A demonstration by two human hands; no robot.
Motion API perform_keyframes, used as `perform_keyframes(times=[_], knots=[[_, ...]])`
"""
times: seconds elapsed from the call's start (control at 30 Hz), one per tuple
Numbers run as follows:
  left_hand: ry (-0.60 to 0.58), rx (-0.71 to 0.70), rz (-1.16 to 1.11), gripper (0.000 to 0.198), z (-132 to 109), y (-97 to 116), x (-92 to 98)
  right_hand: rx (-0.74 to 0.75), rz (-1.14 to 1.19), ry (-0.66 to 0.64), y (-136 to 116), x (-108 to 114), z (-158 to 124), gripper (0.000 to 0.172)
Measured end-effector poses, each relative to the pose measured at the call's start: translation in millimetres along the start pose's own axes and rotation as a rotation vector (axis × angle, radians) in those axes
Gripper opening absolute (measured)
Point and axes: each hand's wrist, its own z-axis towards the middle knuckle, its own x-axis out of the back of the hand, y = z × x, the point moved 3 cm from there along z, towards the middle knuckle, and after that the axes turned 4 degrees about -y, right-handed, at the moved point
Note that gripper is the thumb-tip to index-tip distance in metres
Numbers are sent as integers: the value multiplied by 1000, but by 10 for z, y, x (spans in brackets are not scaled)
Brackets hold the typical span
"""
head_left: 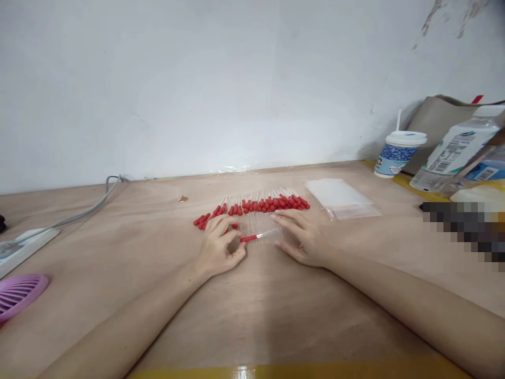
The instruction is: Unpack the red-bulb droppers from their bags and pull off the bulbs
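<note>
Pinching one thin, red-ended stick point(249, 238), the left hand point(220, 245) is probably lining it up by see-through plastic point(263, 223); the right hand point(306, 241) is curving wide, likely needing a gentle touch next.

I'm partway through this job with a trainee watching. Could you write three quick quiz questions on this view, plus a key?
1. Multiple choice: Between the left hand and the right hand lies a thin piece with one red end. That end is nearer: A) the left hand; B) the right hand; C) neither.

2. True or false: The flat clear plastic stack lies left of the left hand.

3. Fill in: From the lid of the cup at the back right rises a white ____.

Key:
1. A
2. False; the stack lies right of the red-headed sticks.
3. straw
</note>
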Motion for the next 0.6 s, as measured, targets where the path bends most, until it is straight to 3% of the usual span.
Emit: perform_keyframes(times=[0.27, 0.37, 0.5, 0.6], knots=[[62, -75, -17, 10, -50, 1, -70, 59, -18, -77, -8, -114, 49, 17], [40, -68, -63, 16, -39, 26, -69, 35, -21, -79, -18, -117, 71, 16], [-57, -118, -84, 38, 22, 102, -103, 37, -1, -86, -60, -113, 105, 16], [-109, -182, -63, 23, 54, 144, -145, 36, 15, -83, -89, -110, 126, 18]])
